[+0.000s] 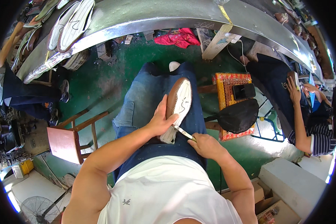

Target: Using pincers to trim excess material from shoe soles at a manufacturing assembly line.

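Observation:
A shoe (183,99) lies across my lap on my blue jeans, with its white bottom side turned up and a brown upper along its edge. A dark wavy line runs down the white face. My left hand (161,121) is closed on the shoe's side, thumb over the white face. In my right hand (206,145) is a slim, pale-handled tool (183,132). Its front end meets the shoe near my left thumb, and I cannot make out the tip. The shoe's lower end, next to my waist, looks pale and wrinkled.
A long metal bench (145,23) crosses ahead, with white-soled shoes (76,24) at its left. On my right, an orange-red crate-like seat (226,82) holds a phone (243,91) and a black bag (238,116). A wooden stool (65,143) stands left. Co-workers sit on both sides.

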### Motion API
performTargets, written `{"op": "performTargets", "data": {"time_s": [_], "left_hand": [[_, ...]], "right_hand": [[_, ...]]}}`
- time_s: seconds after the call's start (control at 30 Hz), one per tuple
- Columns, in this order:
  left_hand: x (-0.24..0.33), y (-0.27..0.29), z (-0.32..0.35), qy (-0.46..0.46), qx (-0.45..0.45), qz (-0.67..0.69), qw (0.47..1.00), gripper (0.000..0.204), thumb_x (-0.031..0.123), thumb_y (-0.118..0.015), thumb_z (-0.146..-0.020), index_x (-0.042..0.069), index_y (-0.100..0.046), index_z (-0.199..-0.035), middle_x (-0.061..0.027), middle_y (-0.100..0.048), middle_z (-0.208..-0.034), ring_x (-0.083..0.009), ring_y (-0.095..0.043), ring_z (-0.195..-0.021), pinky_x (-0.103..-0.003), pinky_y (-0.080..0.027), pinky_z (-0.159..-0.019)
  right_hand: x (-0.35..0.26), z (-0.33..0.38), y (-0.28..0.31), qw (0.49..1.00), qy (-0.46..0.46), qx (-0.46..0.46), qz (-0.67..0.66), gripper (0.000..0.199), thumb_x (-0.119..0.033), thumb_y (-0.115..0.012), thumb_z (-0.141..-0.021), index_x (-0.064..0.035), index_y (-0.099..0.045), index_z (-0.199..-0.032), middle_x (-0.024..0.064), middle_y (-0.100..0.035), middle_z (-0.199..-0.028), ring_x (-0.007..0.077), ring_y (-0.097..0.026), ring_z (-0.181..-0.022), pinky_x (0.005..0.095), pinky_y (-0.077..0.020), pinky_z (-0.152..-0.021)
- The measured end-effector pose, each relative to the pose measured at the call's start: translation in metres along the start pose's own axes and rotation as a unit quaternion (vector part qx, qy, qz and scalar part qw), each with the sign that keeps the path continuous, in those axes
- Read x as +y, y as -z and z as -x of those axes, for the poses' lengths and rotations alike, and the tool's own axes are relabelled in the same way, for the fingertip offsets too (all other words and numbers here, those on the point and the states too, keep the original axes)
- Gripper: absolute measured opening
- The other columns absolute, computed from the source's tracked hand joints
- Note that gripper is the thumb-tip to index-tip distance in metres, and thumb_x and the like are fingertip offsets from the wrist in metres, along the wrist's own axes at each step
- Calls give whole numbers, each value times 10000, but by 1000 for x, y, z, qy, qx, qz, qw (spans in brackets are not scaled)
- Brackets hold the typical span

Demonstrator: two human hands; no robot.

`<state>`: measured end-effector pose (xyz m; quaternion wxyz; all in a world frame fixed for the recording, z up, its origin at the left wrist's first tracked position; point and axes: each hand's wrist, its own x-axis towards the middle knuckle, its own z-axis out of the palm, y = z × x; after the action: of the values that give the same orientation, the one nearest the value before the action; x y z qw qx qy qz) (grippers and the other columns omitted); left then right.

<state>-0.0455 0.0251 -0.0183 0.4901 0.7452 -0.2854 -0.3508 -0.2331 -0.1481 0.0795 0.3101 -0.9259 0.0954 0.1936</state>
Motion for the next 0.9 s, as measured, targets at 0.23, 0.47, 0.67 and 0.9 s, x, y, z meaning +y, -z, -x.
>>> {"op": "performTargets", "data": {"time_s": [0.23, 0.47, 0.67, 0.9], "left_hand": [[6, 10, 32, 45, -46, 79, 995, 923, 202, -637, -967, 74, -19, -1641, -230, -156, -1660, -346, -181, -1547, -389, -159, -1247], [11, 4, 32, 50, -24, 63, 997, 898, 80, -635, -971, 95, -45, -1648, -133, -121, -1697, -240, -172, -1547, -330, -193, -1232], [3, 8, 31, 52, -26, 81, 995, 939, 56, -645, -955, 101, -13, -1649, -137, -128, -1696, -238, -178, -1547, -333, -196, -1232], [18, 29, 30, 27, -57, -6, 998, 1009, 44, -686, -928, 93, 23, -1645, -168, -185, -1674, -233, -224, -1532, -345, -218, -1226]], "right_hand": [[14, -15, 53, 939, -126, -182, -262, 346, -313, -506, -1055, 3, -623, -978, 89, -688, -809, 188, -661, -595, 338, -517, -539], [5, -73, 44, 970, -106, 55, -211, 351, -292, -487, -1067, 32, -596, -983, 243, -677, -828, 422, -677, -823, 489, -515, -748], [-8, -40, 11, 1000, 17, 10, -16, 351, -324, -541, -1037, 16, -585, -1114, 279, -668, -921, 465, -663, -869, 532, -525, -766], [-8, -26, 17, 983, 0, 88, -164, 310, -278, -514, -1050, 17, -614, -1045, 205, -681, -839, 384, -682, -757, 451, -539, -704]]}}
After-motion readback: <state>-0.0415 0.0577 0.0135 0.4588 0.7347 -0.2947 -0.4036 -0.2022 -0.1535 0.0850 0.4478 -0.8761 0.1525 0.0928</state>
